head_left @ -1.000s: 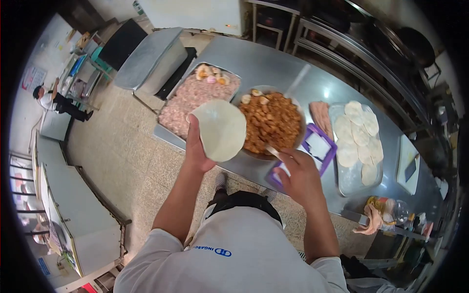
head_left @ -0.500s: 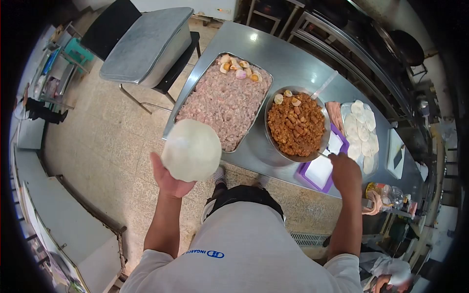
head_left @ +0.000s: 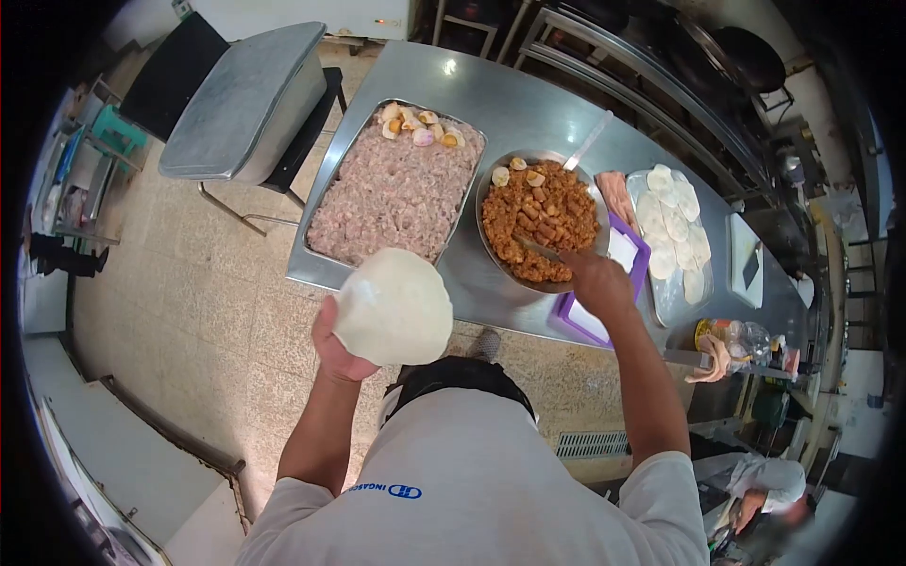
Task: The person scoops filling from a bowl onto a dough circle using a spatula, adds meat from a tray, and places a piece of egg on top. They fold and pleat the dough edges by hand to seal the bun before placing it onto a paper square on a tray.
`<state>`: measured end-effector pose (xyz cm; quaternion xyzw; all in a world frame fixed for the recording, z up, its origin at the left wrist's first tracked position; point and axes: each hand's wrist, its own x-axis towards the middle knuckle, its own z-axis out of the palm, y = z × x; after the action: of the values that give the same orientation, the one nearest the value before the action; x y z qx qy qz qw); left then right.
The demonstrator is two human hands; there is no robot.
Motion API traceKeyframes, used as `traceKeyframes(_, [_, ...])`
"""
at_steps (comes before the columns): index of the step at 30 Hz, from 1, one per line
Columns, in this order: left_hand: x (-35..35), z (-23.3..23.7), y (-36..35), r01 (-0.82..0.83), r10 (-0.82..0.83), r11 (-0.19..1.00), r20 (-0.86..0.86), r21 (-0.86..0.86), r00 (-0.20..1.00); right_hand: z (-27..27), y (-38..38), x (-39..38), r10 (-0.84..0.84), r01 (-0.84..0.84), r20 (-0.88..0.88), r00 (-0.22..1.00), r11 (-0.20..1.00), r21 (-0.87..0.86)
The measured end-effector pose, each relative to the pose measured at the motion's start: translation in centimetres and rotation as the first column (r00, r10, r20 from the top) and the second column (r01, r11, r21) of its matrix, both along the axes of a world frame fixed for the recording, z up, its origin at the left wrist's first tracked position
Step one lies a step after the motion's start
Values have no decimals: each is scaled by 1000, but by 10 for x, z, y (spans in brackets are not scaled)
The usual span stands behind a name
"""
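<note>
My left hand [head_left: 338, 349] supports a round, pale dough wrapper [head_left: 396, 307] on its palm, thumb at the edge and the other fingers hidden below. It is raised in front of the tray's near end. My right hand [head_left: 604, 285] is closed around the handle of a flat spatula [head_left: 536, 247], whose blade is in the reddish-brown chunky filling [head_left: 557, 212]. That filling sits in a round metal bowl [head_left: 483, 236], with several halved eggs on top at its left side. Left of the bowl, a metal tray [head_left: 469, 193] holds pink minced meat [head_left: 392, 193] with egg pieces at its far end.
A purple-rimmed tray [head_left: 645, 264] with white powder lies right of the bowl. Beyond it are several dough rounds [head_left: 675, 226] on a tray, a white board [head_left: 746, 274] and a bottle [head_left: 750, 340]. A co-worker [head_left: 764, 486] is at lower right. A chair [head_left: 175, 80] bears a metal tub.
My right hand has moved from the bowl's near edge over the bowl, and the spatula blade is now in the filling. The view has shifted; my left hand still holds the dough wrapper.
</note>
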<state>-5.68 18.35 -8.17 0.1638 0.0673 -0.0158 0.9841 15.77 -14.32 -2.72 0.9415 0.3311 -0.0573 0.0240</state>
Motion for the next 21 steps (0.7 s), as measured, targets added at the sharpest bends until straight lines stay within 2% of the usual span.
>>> traceKeyframes(2, [2, -13, -17, 31, -31, 999, 16, -44, 999, -15, -7, -7, -9, 10, -21, 1000, 999, 37])
traceKeyframes(3, [4, -17, -26, 74, -71, 993, 34, -90, 997, -12, -2, -12, -39, 39, -61, 997, 999, 1])
traceKeyframes(6, [7, -27, -49, 88, -90, 990, -12, -107, 996, -17, -8, -19, -45, 46, -22, 999, 998, 45])
traceKeyframes(7, [6, -29, -55, 89, -93, 979, -13, -185, 996, -4, -8, -20, -76, 76, -16, 997, 997, -7])
traceKeyframes(11, [3, -34, -55, 161, -182, 978, -160, -133, 970, 35, -2, -3, -115, 115, 80, 990, 993, -1])
traceKeyframes(13, [9, -34, -55, 249, -250, 968, -273, -37, 929, 41, 11, 11, 58, -75, 201, 978, 994, 76])
traceKeyframes(14, [11, -33, -58, 255, -254, 966, -273, -34, 928, 37, 18, 18, 52, -69, 201, 978, 994, 79])
traceKeyframes(16, [15, -24, -64, 211, -183, 975, -277, 76, 943, 25, 30, 28, 196, -197, 142, 970, 980, -9])
traceKeyframes(17, [14, -19, -67, 214, -185, 974, -279, 79, 942, 23, 29, 27, 192, -193, 141, 971, 981, -6])
traceKeyframes(19, [11, 8, -76, -18, 9, 997, -110, -80, 994, 20, 29, 25, 225, -219, 35, 974, 968, -124])
traceKeyframes(20, [11, 5, -71, -20, 11, 996, -114, -83, 993, 21, 27, 24, 227, -222, 30, 973, 967, -126])
traceKeyframes(21, [12, 1, -61, 79, -82, 996, -134, -29, 988, 26, 23, 24, 245, -246, -21, 969, 964, -102])
